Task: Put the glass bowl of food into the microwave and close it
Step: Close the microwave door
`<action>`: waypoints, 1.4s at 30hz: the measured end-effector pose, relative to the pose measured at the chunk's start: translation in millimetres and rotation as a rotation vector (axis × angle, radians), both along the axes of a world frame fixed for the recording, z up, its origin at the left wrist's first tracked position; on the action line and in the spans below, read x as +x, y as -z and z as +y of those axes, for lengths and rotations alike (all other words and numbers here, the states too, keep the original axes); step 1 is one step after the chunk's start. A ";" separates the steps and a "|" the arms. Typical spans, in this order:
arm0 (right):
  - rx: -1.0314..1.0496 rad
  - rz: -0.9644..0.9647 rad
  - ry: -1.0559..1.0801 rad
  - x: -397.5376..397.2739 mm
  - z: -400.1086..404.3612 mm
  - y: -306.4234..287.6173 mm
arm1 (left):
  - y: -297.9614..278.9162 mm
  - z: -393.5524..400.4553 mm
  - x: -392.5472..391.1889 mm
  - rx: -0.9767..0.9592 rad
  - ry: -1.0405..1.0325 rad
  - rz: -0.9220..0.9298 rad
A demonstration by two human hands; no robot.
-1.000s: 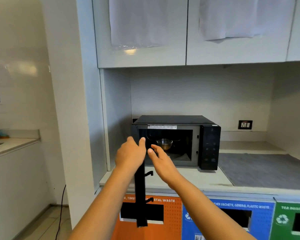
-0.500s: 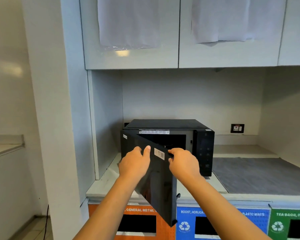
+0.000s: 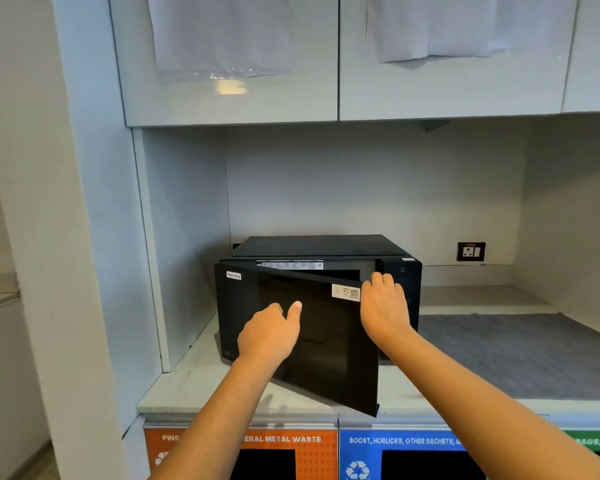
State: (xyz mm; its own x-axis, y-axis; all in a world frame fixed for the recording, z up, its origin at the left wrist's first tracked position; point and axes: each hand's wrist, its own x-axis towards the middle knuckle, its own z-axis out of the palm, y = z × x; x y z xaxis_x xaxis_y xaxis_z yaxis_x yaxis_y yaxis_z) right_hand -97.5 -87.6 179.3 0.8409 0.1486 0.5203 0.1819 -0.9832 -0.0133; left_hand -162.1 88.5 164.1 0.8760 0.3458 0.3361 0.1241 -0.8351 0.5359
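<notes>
The black microwave (image 3: 326, 245) stands on the pale counter (image 3: 194, 382) in a niche. Its door (image 3: 319, 327), hinged on the left, stands ajar at a narrow angle. My left hand (image 3: 269, 336) rests against the door's dark outer face, fingers curled and thumb stretched out on the glass. My right hand (image 3: 383, 310) holds the door's upper free corner, fingers hooked over its edge next to a small white sticker. The door hides the glass bowl of food.
A grey mat (image 3: 520, 351) covers the counter right of the microwave, below a wall socket (image 3: 470, 251). Upper cabinets (image 3: 229, 98) hang overhead. An orange bin front (image 3: 291, 445) and a blue one (image 3: 395, 452) sit under the counter edge. A wall panel closes the left side.
The door has swung from fully open toward the microwave. The bowl, seen inside a second ago, is now covered. Both hands followed the door inward, and the view moved closer.
</notes>
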 end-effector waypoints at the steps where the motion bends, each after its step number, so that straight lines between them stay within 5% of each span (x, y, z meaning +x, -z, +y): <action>1: 0.000 0.009 -0.003 6.2 -1.1 0.1 | 0.8 -0.9 4.1 0.000 -0.002 0.003; 22: -0.037 0.192 -0.072 121.6 -16.8 3.4 | 13.8 -0.8 69.8 0.009 -0.149 -0.028; 42: -0.090 0.164 -0.080 147.0 -15.4 20.3 | 24.8 -4.7 87.0 0.020 -0.179 0.030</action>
State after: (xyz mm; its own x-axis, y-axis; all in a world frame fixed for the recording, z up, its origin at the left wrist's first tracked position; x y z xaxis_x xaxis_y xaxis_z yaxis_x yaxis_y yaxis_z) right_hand 49.5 -103.0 159.0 0.8970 0.2581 0.3588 0.2620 -0.9643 0.0384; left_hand -75.1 83.8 139.3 0.8108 0.4908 0.3190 0.2876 -0.8087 0.5132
